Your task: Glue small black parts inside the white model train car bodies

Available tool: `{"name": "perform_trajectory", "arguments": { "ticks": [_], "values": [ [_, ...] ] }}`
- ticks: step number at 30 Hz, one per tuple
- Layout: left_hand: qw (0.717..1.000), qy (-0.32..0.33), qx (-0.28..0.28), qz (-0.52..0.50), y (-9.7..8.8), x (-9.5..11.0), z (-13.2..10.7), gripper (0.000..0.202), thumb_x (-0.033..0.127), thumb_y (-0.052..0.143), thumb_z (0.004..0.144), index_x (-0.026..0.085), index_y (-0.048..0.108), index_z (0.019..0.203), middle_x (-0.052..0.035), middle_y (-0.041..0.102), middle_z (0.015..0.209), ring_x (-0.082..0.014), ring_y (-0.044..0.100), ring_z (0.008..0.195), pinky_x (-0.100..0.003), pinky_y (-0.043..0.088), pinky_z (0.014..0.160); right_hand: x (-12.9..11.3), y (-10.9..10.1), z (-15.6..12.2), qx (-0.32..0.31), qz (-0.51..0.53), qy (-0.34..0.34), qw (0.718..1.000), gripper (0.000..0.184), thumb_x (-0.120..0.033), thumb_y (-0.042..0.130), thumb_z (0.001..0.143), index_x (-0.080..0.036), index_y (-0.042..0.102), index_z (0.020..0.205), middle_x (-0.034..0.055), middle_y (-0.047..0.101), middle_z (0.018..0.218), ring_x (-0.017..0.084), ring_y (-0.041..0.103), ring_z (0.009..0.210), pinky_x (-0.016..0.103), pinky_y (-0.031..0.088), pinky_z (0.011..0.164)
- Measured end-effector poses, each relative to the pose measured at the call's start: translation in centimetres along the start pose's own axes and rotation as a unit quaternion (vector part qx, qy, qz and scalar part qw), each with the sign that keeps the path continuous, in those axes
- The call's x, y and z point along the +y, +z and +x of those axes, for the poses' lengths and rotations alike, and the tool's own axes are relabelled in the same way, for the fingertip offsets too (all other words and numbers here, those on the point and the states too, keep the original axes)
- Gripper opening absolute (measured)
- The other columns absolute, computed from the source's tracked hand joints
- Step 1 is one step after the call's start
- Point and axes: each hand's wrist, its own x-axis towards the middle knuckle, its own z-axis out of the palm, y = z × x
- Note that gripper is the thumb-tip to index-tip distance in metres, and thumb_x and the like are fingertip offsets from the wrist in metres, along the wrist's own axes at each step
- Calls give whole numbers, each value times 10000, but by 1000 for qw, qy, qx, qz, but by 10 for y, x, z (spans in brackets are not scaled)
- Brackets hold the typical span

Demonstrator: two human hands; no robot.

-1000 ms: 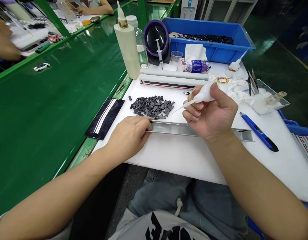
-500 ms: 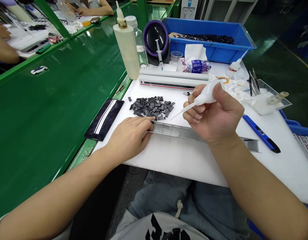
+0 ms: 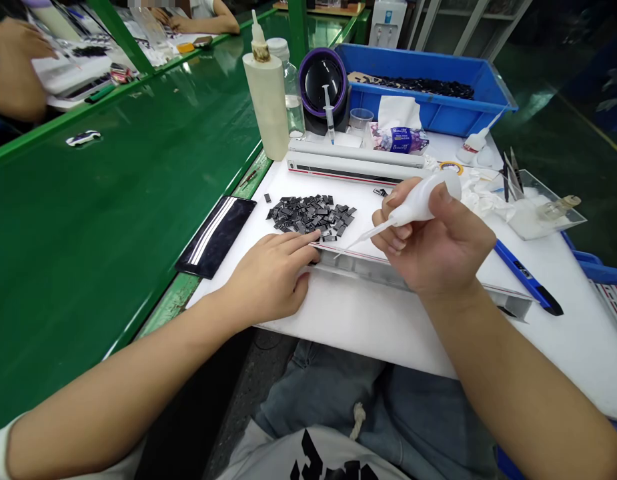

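Observation:
My right hand (image 3: 441,243) is closed round a white squeeze bottle (image 3: 422,201) with a long thin nozzle. The nozzle points down and left, its tip at the long clear plastic channel (image 3: 358,267); whether it touches is hard to tell. The channel has a thin red line along its upper edge, and my right wrist hides part of it. At its left end my left hand (image 3: 273,277) grips it, index finger stretched over the top edge and the other fingers at the front face. Just behind lies a heap of small black rectangular pieces (image 3: 311,215).
A silver bar (image 3: 355,163) lies behind the heap, near a tissue pack (image 3: 399,139), a syringe (image 3: 329,115) and a tall cream bottle (image 3: 267,107). On the right are a blue cutter (image 3: 525,275) and a clear tray (image 3: 533,217). A black panel (image 3: 215,237) overlaps the green left edge.
The channel has turned so its red-lined edge shows, and my left fingers have shifted on its end. The bottle's nozzle tip has come down to the channel. The whole view has shifted slightly.

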Motion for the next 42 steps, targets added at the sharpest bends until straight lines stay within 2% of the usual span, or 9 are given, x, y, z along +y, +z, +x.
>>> {"name": "perform_trajectory", "arguments": {
  "ticks": [2, 5, 8, 10, 14, 19, 27, 34, 42],
  "values": [
    [1000, -8, 0, -1, -1, 2, -2, 216, 284, 563, 864, 174, 653, 1027, -122, 547, 1435, -321, 574, 1219, -503, 489, 994, 5, 4, -3, 14, -36, -39, 998, 339, -532, 660, 817, -213, 659, 703, -20, 437, 525, 101, 368, 442, 260, 267, 414],
    [999, -14, 45, -7, 2, 2, -1, 258, 409, 572, 905, 182, 684, 953, -100, 596, 1386, -320, 586, 1199, -496, 491, 982, 14, 9, -10, 31, -125, -122, 984, 376, -513, 609, 883, -206, 664, 674, 7, 518, 588, 100, 404, 459, 268, 295, 414],
    [997, -10, 76, -17, 6, 1, 1, 255, 428, 586, 913, 197, 690, 896, -73, 657, 1308, -300, 624, 1133, -468, 509, 910, 24, 12, -15, 11, -231, -205, 951, 362, -496, 608, 901, -197, 669, 705, 10, 570, 625, 103, 457, 479, 271, 381, 448],
    [996, -10, 83, -21, 8, 0, 1, 252, 431, 598, 908, 195, 683, 885, -73, 673, 1283, -293, 641, 1101, -453, 512, 868, 30, 12, -17, -3, -286, -234, 929, 309, -443, 611, 915, -191, 664, 743, 7, 597, 656, 102, 493, 506, 268, 422, 488],
    [996, -9, 90, -12, 9, 0, 1, 256, 426, 601, 910, 186, 677, 864, -85, 681, 1268, -289, 652, 1082, -443, 505, 841, 36, 12, -17, 4, -348, -241, 906, 282, -382, 578, 940, -190, 625, 738, -5, 586, 640, 102, 515, 535, 263, 439, 531],
    [998, -10, 60, 6, 8, 1, 2, 286, 425, 547, 946, 185, 701, 926, -92, 653, 1312, -294, 639, 1109, -448, 503, 831, 34, 15, -17, -20, -426, -249, 869, 320, -366, 586, 926, -177, 595, 668, 15, 611, 623, 111, 533, 544, 262, 418, 520],
    [998, -1, 64, 24, 9, 1, -1, 291, 410, 528, 954, 178, 699, 997, -93, 640, 1330, -293, 633, 1120, -455, 503, 856, 38, 19, -15, -35, -489, -288, 822, 337, -350, 581, 932, -154, 632, 663, 38, 671, 629, 124, 601, 547, 252, 430, 530],
    [994, 0, 84, 69, 8, 4, -1, 316, 405, 503, 956, 169, 706, 1010, -101, 631, 1341, -302, 645, 1097, -465, 517, 834, 39, 19, -15, -34, -509, -300, 806, 325, -351, 579, 937, -160, 650, 684, 44, 698, 660, 137, 640, 578, 252, 456, 560],
    [996, -10, 67, 57, 6, 7, 0, 317, 397, 506, 955, 165, 720, 987, -110, 583, 1398, -314, 630, 1129, -478, 538, 846, 41, 19, -14, -38, -498, -294, 815, 362, -397, 597, 929, -168, 633, 650, 32, 669, 620, 141, 626, 560, 261, 446, 544]
  ]
}}
